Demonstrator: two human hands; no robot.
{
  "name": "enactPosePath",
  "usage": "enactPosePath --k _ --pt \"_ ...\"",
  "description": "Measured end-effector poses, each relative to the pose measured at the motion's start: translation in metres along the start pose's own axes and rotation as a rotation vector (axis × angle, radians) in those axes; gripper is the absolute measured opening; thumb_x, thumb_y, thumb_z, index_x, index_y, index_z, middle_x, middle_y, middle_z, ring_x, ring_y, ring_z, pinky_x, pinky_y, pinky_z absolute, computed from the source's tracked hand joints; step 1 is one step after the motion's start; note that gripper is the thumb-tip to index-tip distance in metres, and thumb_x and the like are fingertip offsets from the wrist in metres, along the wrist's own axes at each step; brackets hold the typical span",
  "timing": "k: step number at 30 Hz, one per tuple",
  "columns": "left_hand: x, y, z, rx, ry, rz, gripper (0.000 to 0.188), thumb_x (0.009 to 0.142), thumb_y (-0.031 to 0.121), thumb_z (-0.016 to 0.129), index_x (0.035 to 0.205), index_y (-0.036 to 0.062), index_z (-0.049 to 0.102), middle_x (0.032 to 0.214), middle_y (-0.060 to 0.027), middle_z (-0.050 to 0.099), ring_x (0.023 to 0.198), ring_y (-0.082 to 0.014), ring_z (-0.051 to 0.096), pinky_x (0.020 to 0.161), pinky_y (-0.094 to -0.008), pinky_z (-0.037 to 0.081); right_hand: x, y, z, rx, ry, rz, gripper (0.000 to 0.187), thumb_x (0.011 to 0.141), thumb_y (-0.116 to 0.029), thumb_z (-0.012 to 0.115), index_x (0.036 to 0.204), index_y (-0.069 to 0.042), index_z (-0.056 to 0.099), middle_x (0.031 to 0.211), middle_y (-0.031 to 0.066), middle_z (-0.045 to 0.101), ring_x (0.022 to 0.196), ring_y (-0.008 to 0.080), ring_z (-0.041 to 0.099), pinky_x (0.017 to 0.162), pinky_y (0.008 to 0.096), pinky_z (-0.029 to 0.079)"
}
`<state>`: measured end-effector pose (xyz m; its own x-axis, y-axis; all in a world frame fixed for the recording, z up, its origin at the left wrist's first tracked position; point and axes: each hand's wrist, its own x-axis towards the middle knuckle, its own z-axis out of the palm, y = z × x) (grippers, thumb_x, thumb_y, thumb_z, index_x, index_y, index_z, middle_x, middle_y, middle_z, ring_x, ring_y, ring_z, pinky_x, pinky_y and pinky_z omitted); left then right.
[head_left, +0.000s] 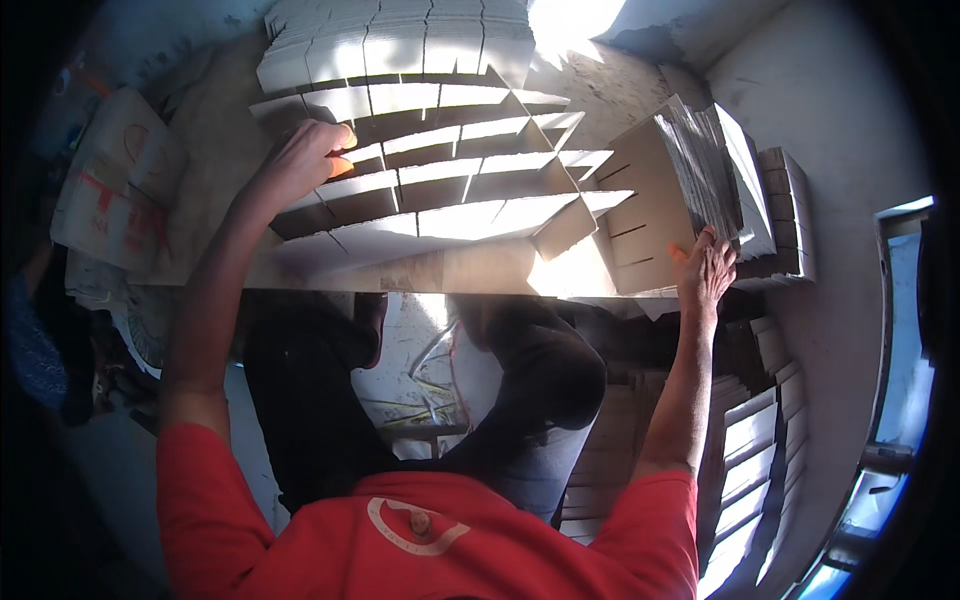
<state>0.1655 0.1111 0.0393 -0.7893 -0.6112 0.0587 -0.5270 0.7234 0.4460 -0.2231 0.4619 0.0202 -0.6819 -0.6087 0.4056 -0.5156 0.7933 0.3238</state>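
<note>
head view. the left hand (300,160) lay on the left end of the grid (440,190), an interlocked cardboard divider on the worktop (215,130), with fingers curled over the top edge of one long strip and thumb pressed beside it; a grip rather than a flat rest. the grid's long strips ran left to right across the worktop, parallel to its near edge, and its short cross-strips ran away from the person. the right hand (705,268) sat at the worktop's right near corner, fingers spread and part open, tips touching the lower edge of the slotted strip stack (690,190), which leaned tilted just beside the grid's right end. whether it pinched a strip could not be told. the stack lay up and slightly left of the right hand, the nearer hand to it; the left was well apart. more strip piles (400,40) stood at the far edge.
</note>
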Motion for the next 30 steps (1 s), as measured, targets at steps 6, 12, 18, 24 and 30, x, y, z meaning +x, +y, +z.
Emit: enactPosePath --k 6,12,18,24,30 --pt "0.022 -0.034 0.014 0.184 0.204 0.072 0.009 0.076 0.004 0.060 0.079 0.0000 0.053 0.081 -0.0209 0.058 0.087 -0.0392 0.057 0.073 -0.0470 0.044 0.004 0.016 0.016 0.203 0.082 -0.219 0.041 0.075 -0.023 0.073 0.106 -0.004 0.055 0.102 0.0145 0.059 0.097 0.0332 0.057 0.080 0.0439 0.047" --pt "0.004 -0.010 0.014 0.002 0.486 0.221 0.014 0.077 0.005 0.063 0.089 -0.0010 0.059 0.084 -0.0203 0.060 0.089 -0.0396 0.058 0.074 -0.0462 0.046 0.009 0.026 0.005 0.411 0.077 -0.069 0.033 0.083 -0.025 0.067 0.102 -0.003 0.053 0.100 0.0188 0.062 0.094 0.0367 0.060 0.077 0.0446 0.049" --pt "-0.024 0.035 0.016 0.048 0.184 0.126 0.029 0.075 0.012 0.070 0.099 -0.0023 0.063 0.088 -0.0178 0.062 0.085 -0.0351 0.059 0.077 -0.0402 0.046 0.012 0.020 -0.016 0.479 0.016 0.002 0.037 0.093 -0.036 0.053 0.086 0.000 0.052 0.090 0.0256 0.062 0.087 0.0453 0.058 0.074 0.0501 0.046" --pt "-0.003 0.016 0.018 0.138 -0.020 -0.071 0.027 0.074 0.010 0.069 0.097 -0.0015 0.063 0.093 -0.0204 0.062 0.094 -0.0355 0.058 0.083 -0.0402 0.045 0.016 0.017 -0.020 0.679 0.025 0.155 0.038 0.092 -0.037 0.056 0.082 0.000 0.058 0.087 0.0199 0.064 0.079 0.0368 0.059 0.073 0.0405 0.046" --pt "-0.011 0.010 0.022 -0.006 0.101 0.049 0.040 0.074 0.011 0.069 0.111 -0.0003 0.062 0.111 -0.0194 0.062 0.106 -0.0342 0.056 0.093 -0.0389 0.043 0.032 0.009 -0.087 1.063 0.287 0.150 0.026 0.088 -0.025 0.065 0.092 0.000 0.066 0.080 0.0082 0.068 0.071 0.0125 0.057 0.070 0.0276 0.047"
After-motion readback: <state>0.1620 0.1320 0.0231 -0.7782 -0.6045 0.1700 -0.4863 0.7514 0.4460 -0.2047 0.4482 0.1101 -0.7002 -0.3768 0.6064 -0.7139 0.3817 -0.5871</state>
